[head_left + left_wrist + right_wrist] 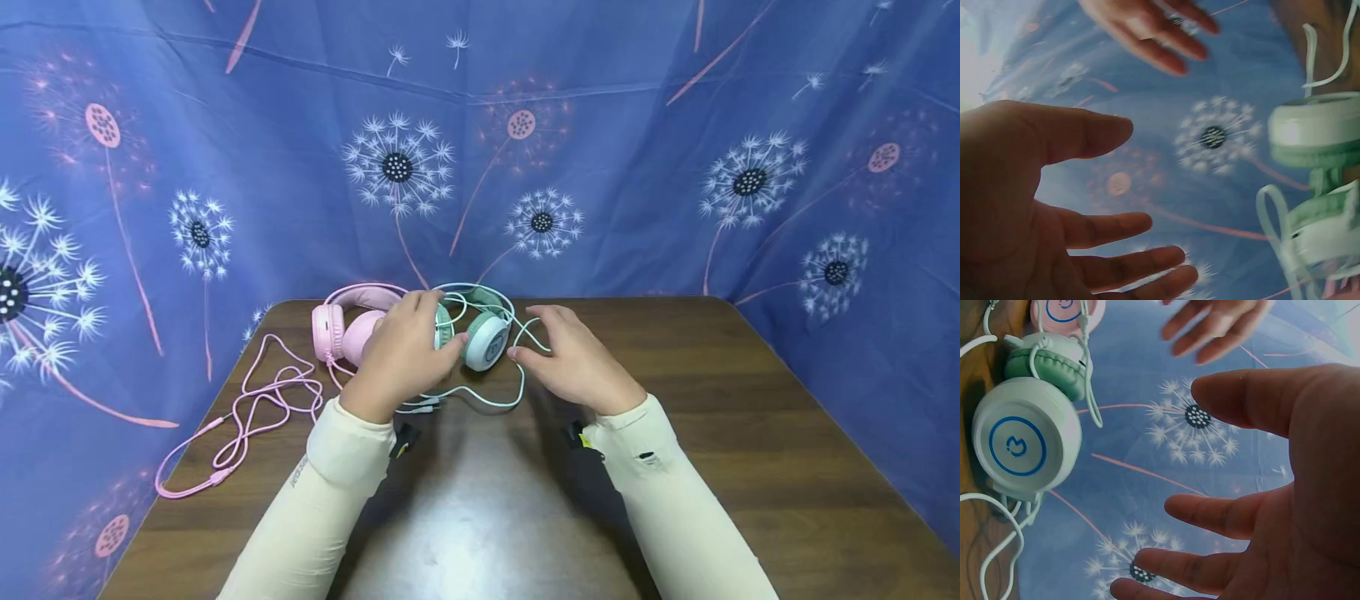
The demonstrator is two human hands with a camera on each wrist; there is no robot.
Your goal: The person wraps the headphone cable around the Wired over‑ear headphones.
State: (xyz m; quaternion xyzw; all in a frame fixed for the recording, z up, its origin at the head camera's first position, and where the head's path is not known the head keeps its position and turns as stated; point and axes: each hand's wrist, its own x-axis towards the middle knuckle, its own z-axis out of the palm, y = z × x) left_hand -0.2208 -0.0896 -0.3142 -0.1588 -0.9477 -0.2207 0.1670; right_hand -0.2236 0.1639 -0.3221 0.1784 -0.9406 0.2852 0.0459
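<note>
Left hand (401, 354) over mint headphones (486, 337)

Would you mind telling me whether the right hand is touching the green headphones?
Apart. The right wrist view shows open backdrop between the right hand and the green headphones.

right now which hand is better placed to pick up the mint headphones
Left, probably. The left hand hovers open right over the mint headphones, next to one earcup; the right hand is open too, but sits beside them, nearer the loose cable.
</note>
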